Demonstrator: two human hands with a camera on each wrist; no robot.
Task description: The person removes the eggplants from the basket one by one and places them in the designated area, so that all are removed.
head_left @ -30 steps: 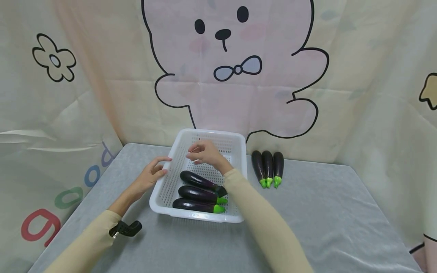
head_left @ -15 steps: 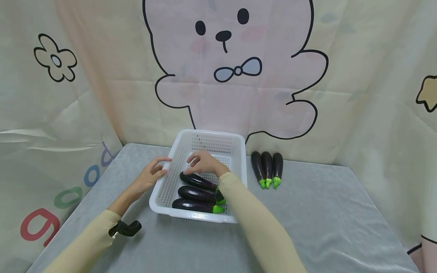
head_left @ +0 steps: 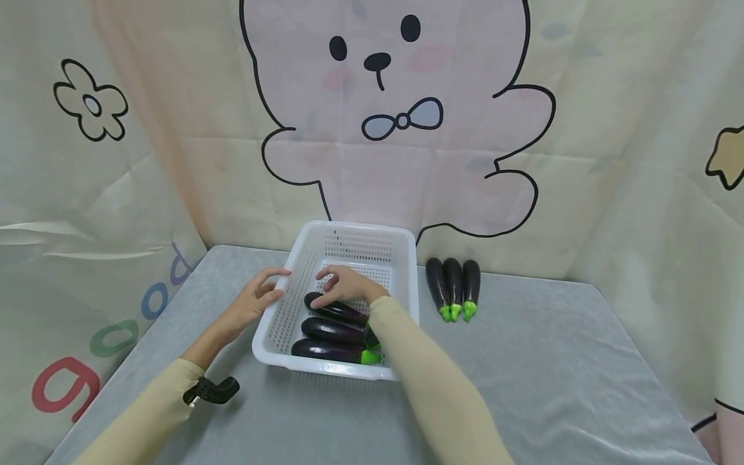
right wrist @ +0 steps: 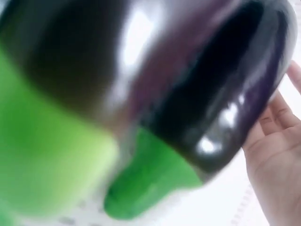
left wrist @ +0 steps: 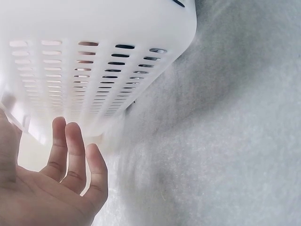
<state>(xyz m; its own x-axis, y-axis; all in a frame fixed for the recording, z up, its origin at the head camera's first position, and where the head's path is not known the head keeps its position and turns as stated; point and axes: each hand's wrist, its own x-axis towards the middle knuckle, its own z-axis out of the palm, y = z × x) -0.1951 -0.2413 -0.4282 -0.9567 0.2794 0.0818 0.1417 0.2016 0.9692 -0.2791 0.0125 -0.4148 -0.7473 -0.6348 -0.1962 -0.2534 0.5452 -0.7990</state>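
Observation:
Three dark purple eggplants lie side by side in a white perforated plastic basket [head_left: 388, 232], in its near half. The farthest eggplant [head_left: 343, 312] has my right hand [head_left: 349, 284] over it, thumb at its rounded end and the other fingers loosely bent on its far side. In the right wrist view that hand [right wrist: 275, 150] is beside a glossy eggplant [right wrist: 211, 94] with a green cap. The middle eggplant [head_left: 331, 330] and nearest eggplant [head_left: 331, 351] are untouched. My left hand [head_left: 256, 300] touches the basket's left rim with index finger and thumb; its other fingers [left wrist: 75, 160] stay outside, relaxed.
Three more eggplants [head_left: 453, 287] lie in a row on the grey cloth-covered table [head_left: 540, 374], right of the basket. A printed curtain [head_left: 372, 181] hangs behind the table. A black strap [head_left: 212, 390] sits on the left sleeve.
My right hand has come down from above the basket's middle onto the farthest eggplant. That eggplant's stem end is now hidden more by the sleeve. My left hand stays on the rim.

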